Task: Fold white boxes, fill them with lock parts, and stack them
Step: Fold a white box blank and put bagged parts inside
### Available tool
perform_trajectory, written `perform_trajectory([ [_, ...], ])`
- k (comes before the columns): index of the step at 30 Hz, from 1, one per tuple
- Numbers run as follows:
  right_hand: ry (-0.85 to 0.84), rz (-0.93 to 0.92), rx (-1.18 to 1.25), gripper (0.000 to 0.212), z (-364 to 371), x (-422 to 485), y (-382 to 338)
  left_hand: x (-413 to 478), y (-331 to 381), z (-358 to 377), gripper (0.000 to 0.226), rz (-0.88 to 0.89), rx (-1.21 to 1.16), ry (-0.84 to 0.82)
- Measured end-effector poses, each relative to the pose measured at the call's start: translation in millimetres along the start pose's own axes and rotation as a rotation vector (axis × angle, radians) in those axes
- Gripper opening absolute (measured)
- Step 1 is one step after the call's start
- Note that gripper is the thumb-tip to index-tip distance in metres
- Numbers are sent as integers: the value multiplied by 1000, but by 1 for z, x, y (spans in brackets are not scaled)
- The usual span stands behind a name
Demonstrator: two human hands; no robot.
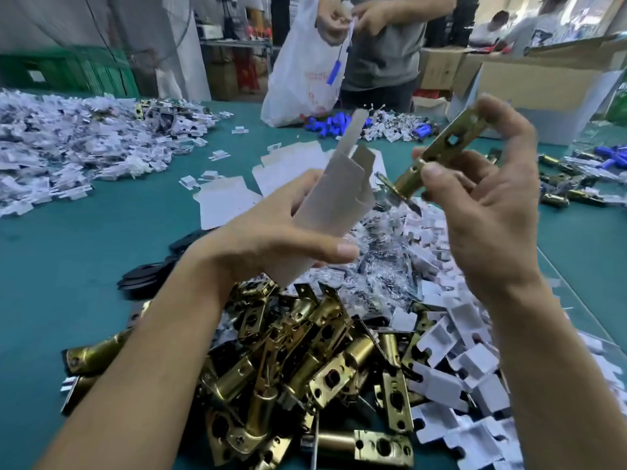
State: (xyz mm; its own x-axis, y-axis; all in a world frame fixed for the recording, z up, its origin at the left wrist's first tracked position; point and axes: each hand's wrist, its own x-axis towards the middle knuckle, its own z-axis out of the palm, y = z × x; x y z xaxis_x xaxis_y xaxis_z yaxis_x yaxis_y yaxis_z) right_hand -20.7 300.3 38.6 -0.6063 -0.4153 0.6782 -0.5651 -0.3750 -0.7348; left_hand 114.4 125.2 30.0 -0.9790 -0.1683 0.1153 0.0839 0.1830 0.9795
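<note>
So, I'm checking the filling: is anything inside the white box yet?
The white box is open on top, but its walls hide the interior. The brass latch is outside, in the right hand.

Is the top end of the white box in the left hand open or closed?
Open. The white box has its top flaps standing up unfolded; the brass latch in the right hand is outside it, beside the opening.

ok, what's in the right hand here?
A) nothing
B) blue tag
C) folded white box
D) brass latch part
D: the right hand pinches a brass latch part, its lower end close to the white box that the left hand grips.
</note>
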Motion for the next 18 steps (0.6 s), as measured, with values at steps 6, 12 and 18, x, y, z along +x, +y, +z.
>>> perform_trajectory([
  [6,-106,-262,15,61,2,6,-16,2,-5,1,81,21,146,-40],
  [12,-244,-270,-28,65,6,4,-23,3,-10,0,89,4,34,-94],
  [18,-253,-299,-53,61,1,6,-33,5,-13,0,44,25,-47,-56],
])
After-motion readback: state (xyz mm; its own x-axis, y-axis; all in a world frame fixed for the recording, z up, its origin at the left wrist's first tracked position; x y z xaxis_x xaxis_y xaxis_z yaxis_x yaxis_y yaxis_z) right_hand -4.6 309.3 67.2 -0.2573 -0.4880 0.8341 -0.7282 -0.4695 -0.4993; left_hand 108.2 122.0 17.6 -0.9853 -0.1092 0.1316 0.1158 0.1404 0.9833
